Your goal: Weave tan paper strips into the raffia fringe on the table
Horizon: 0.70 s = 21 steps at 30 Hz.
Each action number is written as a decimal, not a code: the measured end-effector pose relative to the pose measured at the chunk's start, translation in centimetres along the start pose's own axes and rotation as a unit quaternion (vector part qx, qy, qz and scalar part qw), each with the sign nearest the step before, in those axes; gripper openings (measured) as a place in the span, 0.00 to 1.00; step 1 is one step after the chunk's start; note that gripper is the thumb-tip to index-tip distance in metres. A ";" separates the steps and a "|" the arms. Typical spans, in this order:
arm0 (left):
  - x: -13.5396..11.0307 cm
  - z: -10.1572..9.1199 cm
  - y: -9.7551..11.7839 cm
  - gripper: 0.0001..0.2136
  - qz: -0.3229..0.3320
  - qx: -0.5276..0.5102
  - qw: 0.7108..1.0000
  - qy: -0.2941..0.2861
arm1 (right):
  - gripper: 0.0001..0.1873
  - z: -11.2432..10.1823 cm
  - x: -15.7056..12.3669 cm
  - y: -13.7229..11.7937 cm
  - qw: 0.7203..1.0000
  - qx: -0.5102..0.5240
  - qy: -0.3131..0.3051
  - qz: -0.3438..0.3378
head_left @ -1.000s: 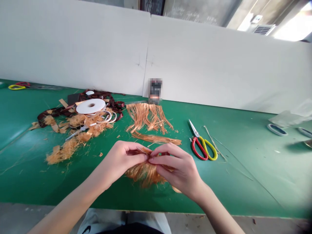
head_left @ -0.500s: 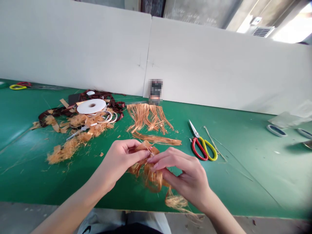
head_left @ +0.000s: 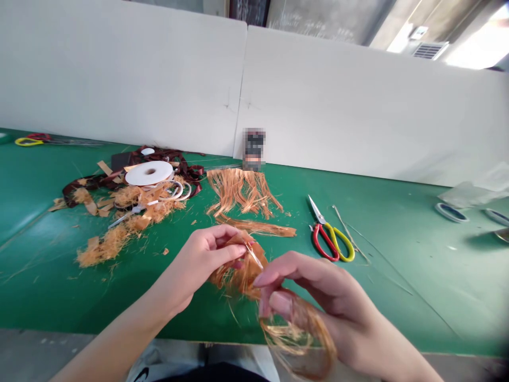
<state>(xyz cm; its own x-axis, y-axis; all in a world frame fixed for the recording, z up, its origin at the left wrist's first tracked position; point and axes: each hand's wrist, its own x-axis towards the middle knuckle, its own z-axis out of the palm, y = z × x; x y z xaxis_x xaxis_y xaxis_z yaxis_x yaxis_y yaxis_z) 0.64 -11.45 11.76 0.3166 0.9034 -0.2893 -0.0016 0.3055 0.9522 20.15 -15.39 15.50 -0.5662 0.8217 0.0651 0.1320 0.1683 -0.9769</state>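
Observation:
My left hand pinches an orange-brown frayed ribbon between thumb and fingers, above the near part of the table. A thin pale strip stands out along the bunched ribbon between my hands; I cannot tell what it is. Lower and to the right, my right hand is closed with loose frayed strands of the ribbon running through its fingers and hanging in a loop. Just beyond my hands lies a flat strip of the same ribbon, with a fringed ribbon piece behind it.
Scissors with red and yellow handles lie right of my hands, near thin stems. To the left is a heap of frayed scraps, with a white spool and dark ribbon. A white partition stands behind the green table.
My right hand has moved away from my left, toward the lower right, drawing the frayed strands with it. The pale strip now shows more plainly. My left hand has barely moved.

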 end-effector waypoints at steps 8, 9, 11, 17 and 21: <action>0.0 -0.1 0.2 0.04 -0.018 -0.044 0.999 0.023 | 0.12 -1.4 -0.4 -1.1 0.999 0.027 0.035 -0.028; 0.0 -0.1 0.3 0.03 -0.020 -0.049 0.998 0.026 | 0.17 -1.4 -0.4 -1.0 0.998 -0.027 0.035 -0.043; 0.0 -0.1 0.5 0.03 -0.023 -0.053 0.998 0.027 | 0.23 -1.4 -0.3 -0.5 0.985 -0.145 0.033 -0.083; -0.3 0.1 0.7 0.03 -0.015 -0.067 0.997 0.022 | 0.29 -0.4 0.9 1.1 0.878 -0.444 0.038 -0.176; -0.3 0.2 0.7 0.04 -0.003 -0.036 0.999 0.026 | 0.21 0.6 1.9 1.3 0.826 -0.532 0.043 -0.183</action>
<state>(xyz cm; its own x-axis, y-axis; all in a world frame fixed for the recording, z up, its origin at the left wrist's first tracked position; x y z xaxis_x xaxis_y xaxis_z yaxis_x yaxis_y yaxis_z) 0.75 -11.57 12.52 0.2670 0.9152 -0.3019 -0.0689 0.3306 0.9413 18.78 -13.92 14.22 -0.6726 0.6377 0.3754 0.6310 0.7593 -0.1592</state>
